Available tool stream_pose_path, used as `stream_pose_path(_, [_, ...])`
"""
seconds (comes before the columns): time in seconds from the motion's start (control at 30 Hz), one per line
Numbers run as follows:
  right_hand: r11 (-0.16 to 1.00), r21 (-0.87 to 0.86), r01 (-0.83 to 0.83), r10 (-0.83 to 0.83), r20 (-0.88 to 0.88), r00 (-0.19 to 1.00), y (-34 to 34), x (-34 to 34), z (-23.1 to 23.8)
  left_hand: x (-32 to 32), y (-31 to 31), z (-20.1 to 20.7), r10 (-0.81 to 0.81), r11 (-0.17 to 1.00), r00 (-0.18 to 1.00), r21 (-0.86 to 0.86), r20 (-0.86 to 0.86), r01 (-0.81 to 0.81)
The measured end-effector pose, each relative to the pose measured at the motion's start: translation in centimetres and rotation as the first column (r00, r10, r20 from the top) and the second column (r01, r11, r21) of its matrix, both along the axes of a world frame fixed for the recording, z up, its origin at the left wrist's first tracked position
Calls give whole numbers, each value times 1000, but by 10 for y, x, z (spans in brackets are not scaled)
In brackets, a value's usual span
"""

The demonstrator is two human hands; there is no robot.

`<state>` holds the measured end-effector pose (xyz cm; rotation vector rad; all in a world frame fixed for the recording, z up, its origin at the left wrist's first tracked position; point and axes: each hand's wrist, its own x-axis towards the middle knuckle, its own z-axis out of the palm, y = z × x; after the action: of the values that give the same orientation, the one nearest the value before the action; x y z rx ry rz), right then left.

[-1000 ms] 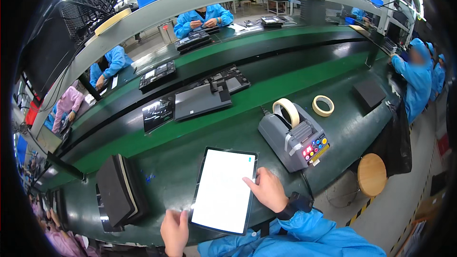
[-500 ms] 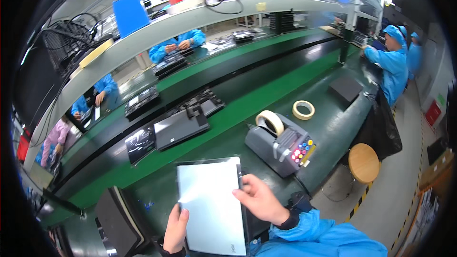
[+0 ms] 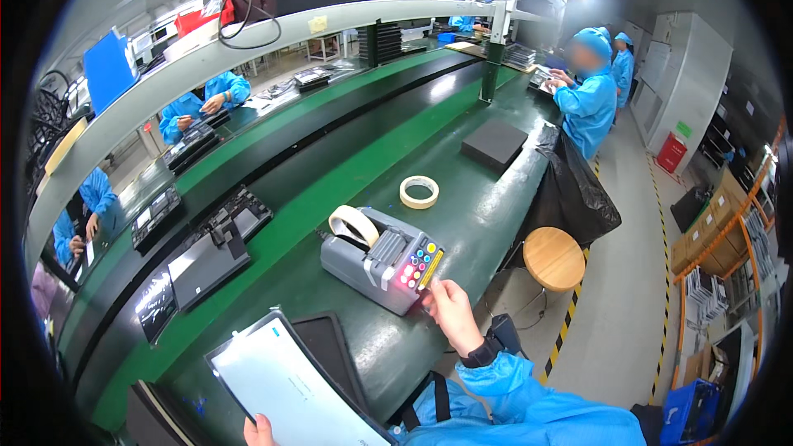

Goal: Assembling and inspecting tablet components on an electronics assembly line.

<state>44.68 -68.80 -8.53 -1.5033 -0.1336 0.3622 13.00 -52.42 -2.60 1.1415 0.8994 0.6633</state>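
Now | grey tape dispenser point(image 3: 382, 262), coloured buttons | right hand point(image 3: 450, 311) grip pinching its front | left hand point(image 3: 258, 430) grip holding white-faced panel point(image 3: 289, 384)

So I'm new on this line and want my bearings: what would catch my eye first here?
Probably the grey tape dispenser with its coloured buttons, on the green bench in front of the person; the right hand reaches to its front end. The left hand, at the lower edge, holds a white-faced panel. A loose tape roll lies farther along the bench.
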Motion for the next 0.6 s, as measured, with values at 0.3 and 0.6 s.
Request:
stream_pose_path(0.3, [986,163,-47,-39,487,873,2,-32,62,7,1,-26,-45,997,989,75,140,35])
stream_pose_path(0.6, [847,-184,-499,524,451,723,76,-70,84,5,-7,-25,-25,993,994,121,105,12])
